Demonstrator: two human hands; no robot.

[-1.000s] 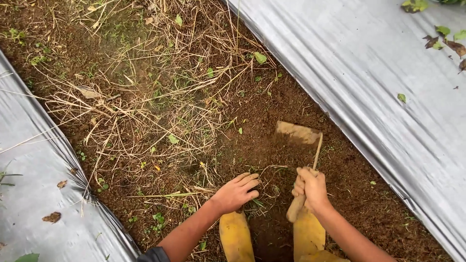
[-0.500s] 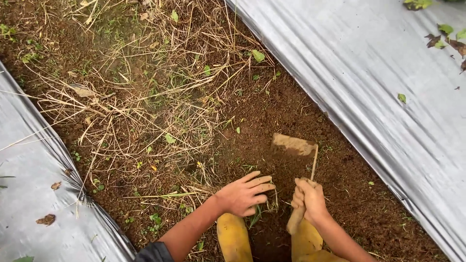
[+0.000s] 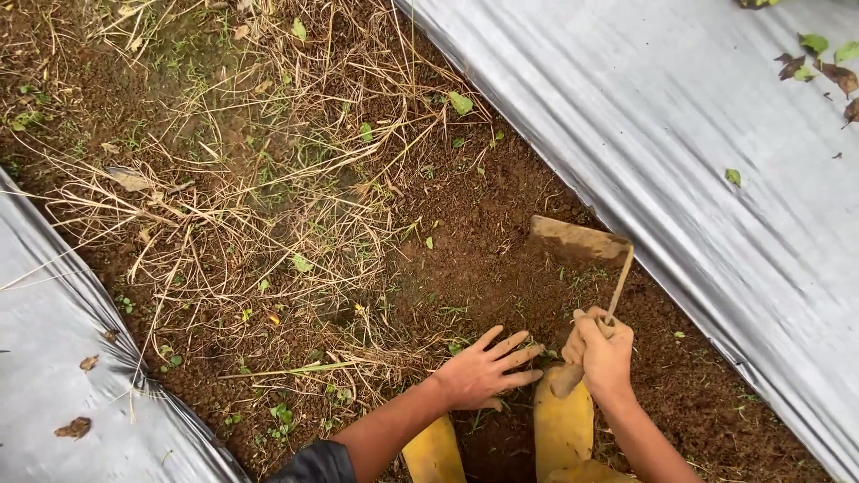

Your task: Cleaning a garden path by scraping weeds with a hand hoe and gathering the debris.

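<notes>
My right hand grips the wooden handle of a small hand hoe, whose soil-caked flat blade is dug into the brown soil beside the right-hand plastic sheet. My left hand lies flat on the soil with fingers spread, just left of the right hand, touching loose earth and a few green sprouts. Two yellow boots show below the hands at the bottom edge.
Silver plastic mulch sheets flank the furrow on the right and the left. Dry straw and small green weeds cover the soil up and to the left. Several fallen leaves lie on the right sheet.
The hoe blade has moved up and to the right, away from me. My left hand has opened flat and slid right on the soil toward the right hand.
</notes>
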